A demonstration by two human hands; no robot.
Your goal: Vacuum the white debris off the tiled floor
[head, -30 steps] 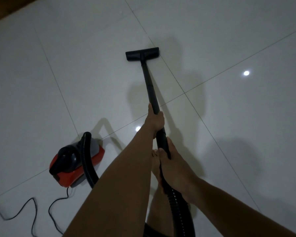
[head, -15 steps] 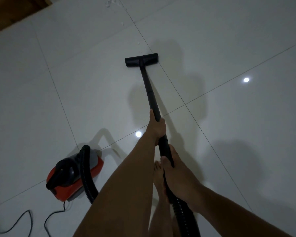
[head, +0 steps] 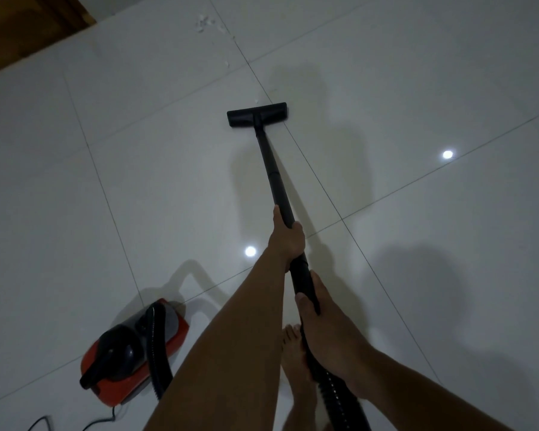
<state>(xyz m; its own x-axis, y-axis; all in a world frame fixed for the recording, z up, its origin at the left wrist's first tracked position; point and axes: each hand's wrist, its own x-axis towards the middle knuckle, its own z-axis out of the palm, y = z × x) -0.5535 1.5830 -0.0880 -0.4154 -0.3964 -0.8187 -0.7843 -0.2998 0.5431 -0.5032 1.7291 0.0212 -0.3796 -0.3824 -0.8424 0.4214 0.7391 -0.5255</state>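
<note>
Fingers [head: 297,227] of the left hand [head: 288,241] wrap the wand [head: 273,169]; the right hand [head: 327,334] clamps it lower down. White debris [head: 204,23] lies on the tiled floor [head: 137,150] well beyond the floor head [head: 257,115], so that patch looks not yet vacuumed.

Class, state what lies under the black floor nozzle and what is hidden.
The floor nozzle rests on the tiled floor, over a grout line. Any debris beneath it is covered; white debris lies farther ahead.

Brown wooden panel [head: 19,29] in top-left corner, bare foot [head: 294,362] near bottom edge
</note>
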